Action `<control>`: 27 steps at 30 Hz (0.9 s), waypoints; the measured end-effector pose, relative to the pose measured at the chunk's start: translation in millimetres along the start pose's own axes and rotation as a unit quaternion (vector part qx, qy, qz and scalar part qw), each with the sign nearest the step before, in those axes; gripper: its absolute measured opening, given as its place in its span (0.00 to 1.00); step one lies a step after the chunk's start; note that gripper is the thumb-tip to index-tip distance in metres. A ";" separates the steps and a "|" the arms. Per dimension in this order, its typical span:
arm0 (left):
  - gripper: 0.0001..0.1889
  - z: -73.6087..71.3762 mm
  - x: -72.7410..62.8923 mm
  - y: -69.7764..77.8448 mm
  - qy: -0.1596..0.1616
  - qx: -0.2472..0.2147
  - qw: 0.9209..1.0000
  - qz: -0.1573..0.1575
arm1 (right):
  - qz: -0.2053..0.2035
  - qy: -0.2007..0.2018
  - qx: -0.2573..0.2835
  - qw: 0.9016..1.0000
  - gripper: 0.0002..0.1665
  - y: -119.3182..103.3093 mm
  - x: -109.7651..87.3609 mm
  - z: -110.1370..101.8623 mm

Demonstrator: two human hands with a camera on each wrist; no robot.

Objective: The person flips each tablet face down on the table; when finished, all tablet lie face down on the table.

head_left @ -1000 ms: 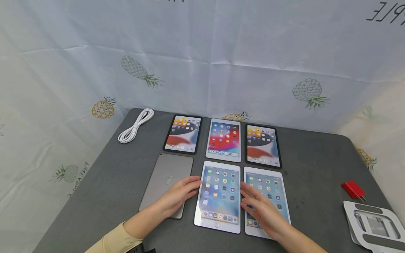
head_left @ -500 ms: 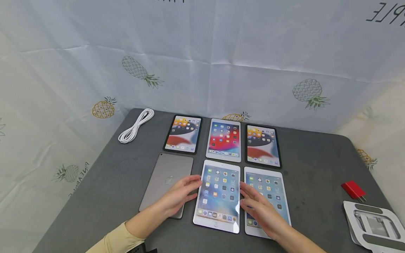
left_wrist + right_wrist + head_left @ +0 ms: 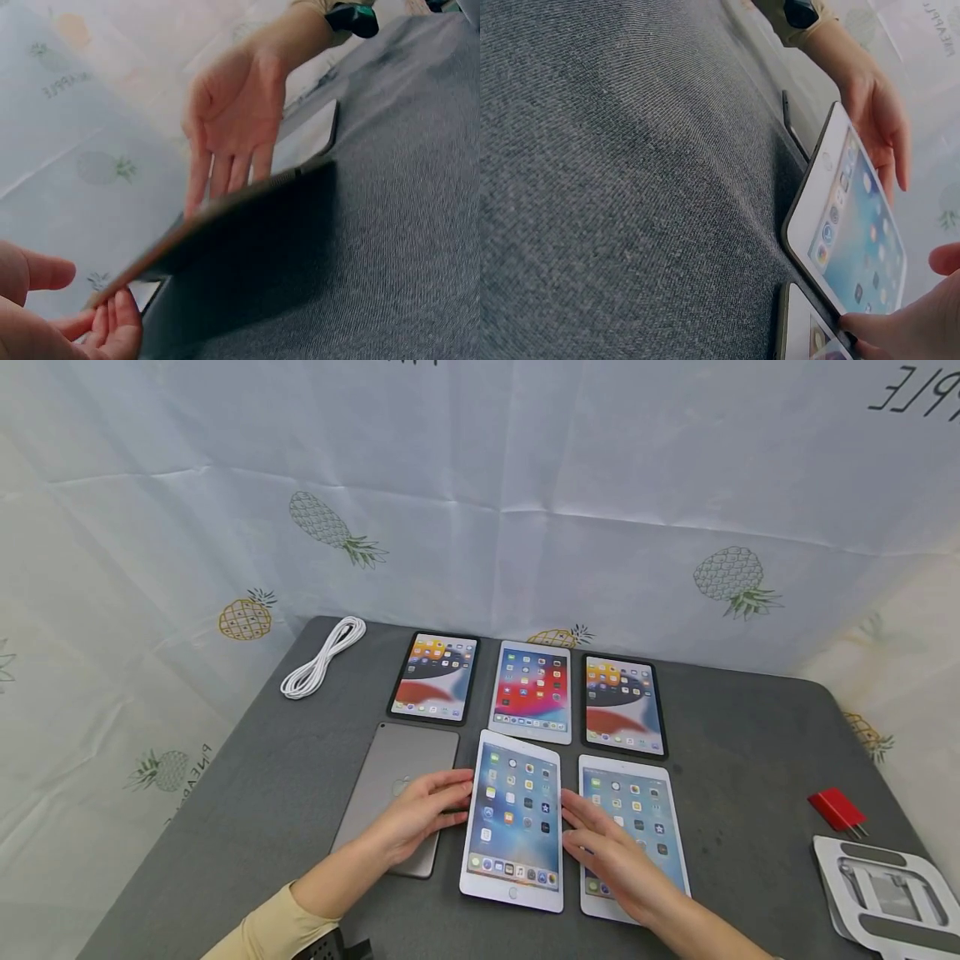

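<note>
A white-framed tablet (image 3: pixel 513 822) with its screen lit is raised off the table between both hands, tilted with its left side higher. My left hand (image 3: pixel 422 814) has its fingers beneath the left edge, and in the left wrist view its thumb (image 3: pixel 52 271) stands apart from the tablet. On the right edge rest the fingers of my right hand (image 3: pixel 611 852), its thumb also apart in the right wrist view. A grey tablet (image 3: pixel 420 747) lies face down, partly under my left hand. Another white-framed tablet (image 3: pixel 637 777) is partly covered by my right hand.
Behind lie two black-framed tablets, one left (image 3: pixel 433 678) and one right (image 3: pixel 624 706), with a white-framed tablet (image 3: pixel 530 692) between them. A coiled white cable (image 3: pixel 322 658) lies back left. A red charger (image 3: pixel 837 812) and a folded metal stand (image 3: pixel 888 893) are at the right.
The middle tablet has lifted and tilted, its right edge shifting slightly left and its top edge moving farther back. My right hand has moved a little left with it.
</note>
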State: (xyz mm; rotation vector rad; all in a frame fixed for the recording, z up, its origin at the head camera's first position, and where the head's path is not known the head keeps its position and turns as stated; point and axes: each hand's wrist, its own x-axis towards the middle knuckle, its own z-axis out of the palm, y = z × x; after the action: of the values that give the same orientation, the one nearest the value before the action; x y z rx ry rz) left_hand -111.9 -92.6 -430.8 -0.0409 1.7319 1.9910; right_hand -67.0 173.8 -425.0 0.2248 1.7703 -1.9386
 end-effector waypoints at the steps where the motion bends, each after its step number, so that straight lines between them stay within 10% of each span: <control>1: 0.27 -0.1 0.7 0.2 0.000 0.002 1.000 0.001 | 0.000 -0.002 -0.001 1.000 0.41 0.1 0.3 0.3; 27: 0.29 16.9 -11.1 22.0 0.020 0.146 0.982 0.122 | -0.020 -0.088 -0.053 0.995 0.40 -12.4 11.9 21.0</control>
State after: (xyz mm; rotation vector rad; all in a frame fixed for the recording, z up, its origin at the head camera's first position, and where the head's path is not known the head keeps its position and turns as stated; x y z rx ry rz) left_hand -105.7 -82.1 -403.6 0.2442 2.1244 1.8862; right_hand -78.6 150.8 -416.3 -0.0179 1.7662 -1.8247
